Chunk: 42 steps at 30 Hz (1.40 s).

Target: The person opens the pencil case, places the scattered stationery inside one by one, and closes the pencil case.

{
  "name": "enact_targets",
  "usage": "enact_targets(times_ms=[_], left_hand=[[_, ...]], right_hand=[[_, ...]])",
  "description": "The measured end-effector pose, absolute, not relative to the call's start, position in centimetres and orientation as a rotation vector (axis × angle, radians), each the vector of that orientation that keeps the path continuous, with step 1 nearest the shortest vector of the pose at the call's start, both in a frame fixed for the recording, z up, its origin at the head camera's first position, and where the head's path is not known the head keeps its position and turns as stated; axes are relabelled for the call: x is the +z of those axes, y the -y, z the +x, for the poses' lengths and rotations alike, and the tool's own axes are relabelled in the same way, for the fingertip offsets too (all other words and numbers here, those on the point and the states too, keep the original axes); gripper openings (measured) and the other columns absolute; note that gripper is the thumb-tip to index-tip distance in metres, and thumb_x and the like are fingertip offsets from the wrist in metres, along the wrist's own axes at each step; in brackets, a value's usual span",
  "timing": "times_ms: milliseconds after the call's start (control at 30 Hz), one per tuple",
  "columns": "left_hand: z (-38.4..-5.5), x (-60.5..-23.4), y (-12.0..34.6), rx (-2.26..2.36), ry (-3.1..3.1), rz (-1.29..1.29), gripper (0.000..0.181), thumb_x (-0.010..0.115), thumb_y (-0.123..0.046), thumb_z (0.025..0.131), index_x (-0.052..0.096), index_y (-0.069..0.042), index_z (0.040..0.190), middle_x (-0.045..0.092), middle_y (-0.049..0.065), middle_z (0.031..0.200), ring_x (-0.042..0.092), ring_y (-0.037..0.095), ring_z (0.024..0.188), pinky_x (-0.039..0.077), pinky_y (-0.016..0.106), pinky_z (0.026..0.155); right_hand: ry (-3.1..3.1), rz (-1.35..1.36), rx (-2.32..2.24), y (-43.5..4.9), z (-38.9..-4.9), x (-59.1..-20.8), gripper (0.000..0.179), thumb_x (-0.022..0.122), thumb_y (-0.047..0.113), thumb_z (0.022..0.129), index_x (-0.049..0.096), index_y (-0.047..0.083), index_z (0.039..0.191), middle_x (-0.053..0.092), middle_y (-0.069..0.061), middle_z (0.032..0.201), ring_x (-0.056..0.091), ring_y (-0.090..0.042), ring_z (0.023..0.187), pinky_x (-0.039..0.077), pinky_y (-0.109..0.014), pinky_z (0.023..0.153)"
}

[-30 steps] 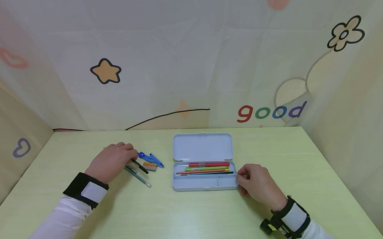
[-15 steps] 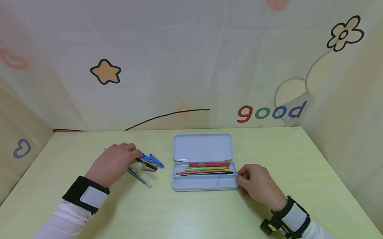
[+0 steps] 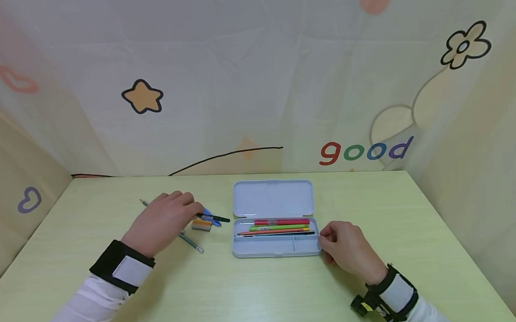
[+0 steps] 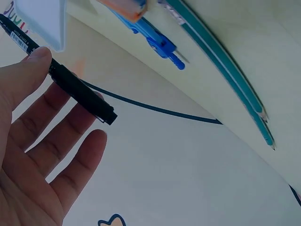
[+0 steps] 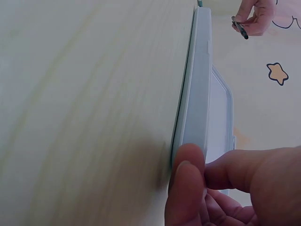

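Observation:
My left hand (image 3: 165, 222) pinches a black pen (image 4: 77, 89) between thumb and fingers, held above the table left of the pencil case. The pen's free end points right, toward the case. The white pencil case (image 3: 262, 249) lies with its lid (image 3: 273, 197) raised at the back. At the case's right end, my right hand (image 3: 347, 246) grips the edge with thumb and fingertips. Inside the rear compartment lie a red pen (image 3: 292, 221), a green pen (image 3: 272, 227), an orange pencil (image 3: 270, 232) and a dark slim stick.
Below the left hand, two teal pencils (image 4: 221, 56) lie side by side on the table, partly hidden in the head view. Beside them are a blue drawing compass (image 4: 162, 44) and an orange-and-grey block (image 3: 201, 225). A printed curtain (image 3: 220, 100) hangs behind the table.
My left hand has lifted the black pen and moved right with it, swinging its tip toward the case. The block and pencils show more now. My right hand stays at the case.

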State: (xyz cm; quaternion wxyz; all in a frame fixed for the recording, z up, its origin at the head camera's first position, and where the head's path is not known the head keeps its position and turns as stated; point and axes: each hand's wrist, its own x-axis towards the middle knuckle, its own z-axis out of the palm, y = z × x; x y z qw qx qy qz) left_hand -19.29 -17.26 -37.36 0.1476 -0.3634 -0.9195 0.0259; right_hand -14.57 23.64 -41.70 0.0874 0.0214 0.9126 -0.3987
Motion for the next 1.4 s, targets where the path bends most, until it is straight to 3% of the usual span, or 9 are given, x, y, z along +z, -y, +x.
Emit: enact_targets(times_ms=[767, 1400], left_hand=[[-18.7, -36.9, 14.7, -0.020, 2.560, -1.113, 0.040, 0.096, -0.009, 0.078, 0.076, -0.012, 0.114, 0.066, 0.003, 0.098, 0.060, 0.023, 0.093, 0.058, 0.035, 0.086], [-18.9, -37.4, 11.6, -0.121, 2.503, -1.142, 0.024, 0.088, -0.009, 0.089, 0.078, -0.011, 0.111, 0.065, 0.002, 0.094, 0.058, 0.021, 0.087, 0.053, 0.030, 0.076]], right_hand=[[-2.706, 0.065, -1.197, -23.6, -14.5, -41.7, 0.007, 0.065, 0.006, 0.103, 0.069, 0.001, 0.102, 0.064, -0.008, 0.073, 0.061, -0.021, 0.060, 0.052, -0.030, 0.055], [-2.711, 0.058, -1.219, -23.6, -14.5, -41.7, 0.007, 0.065, 0.005, 0.102, 0.070, 0.000, 0.101, 0.064, -0.007, 0.074, 0.061, -0.020, 0.060, 0.052, -0.029, 0.055]])
